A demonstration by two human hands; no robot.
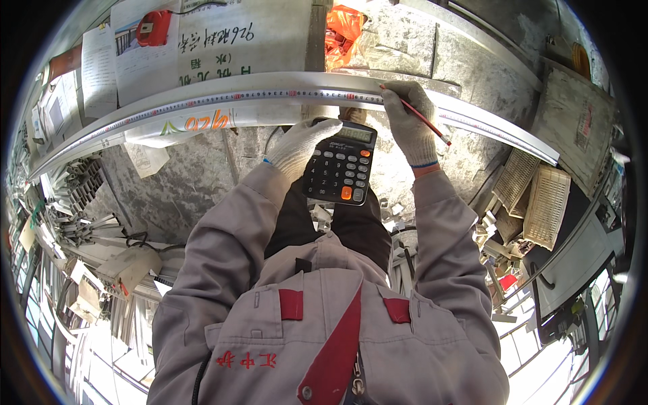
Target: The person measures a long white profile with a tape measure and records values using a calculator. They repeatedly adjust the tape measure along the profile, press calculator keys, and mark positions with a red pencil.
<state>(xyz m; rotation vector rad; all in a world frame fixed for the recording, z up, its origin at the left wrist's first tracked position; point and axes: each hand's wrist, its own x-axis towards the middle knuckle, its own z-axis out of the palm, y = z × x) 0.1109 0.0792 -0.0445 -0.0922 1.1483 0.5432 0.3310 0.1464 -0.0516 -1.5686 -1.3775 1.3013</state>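
A black calculator (pixel 337 165) with orange and grey keys is gripped by my left hand (pixel 305 145), thumb over its top edge near the display. My right hand (pixel 410 116), in a white knit glove like the left, holds a red pencil (pixel 426 121) slanting down to the right. Its fingers are at a long pale metal profile (pixel 256 82) that spans the view. Along the profile lies a measuring tape strip (pixel 236 98), its markings facing up. Part of the strip is hidden behind my right hand.
A red tape measure case (pixel 154 28) sits on papers (pixel 98 71) at the far left. Beyond the profile lies an orange plastic bag (pixel 342 34). Wicker-like baskets (pixel 548 206) stand to the right, near a large board (pixel 574 125). Stacked metal profiles (pixel 74 192) fill the left side.
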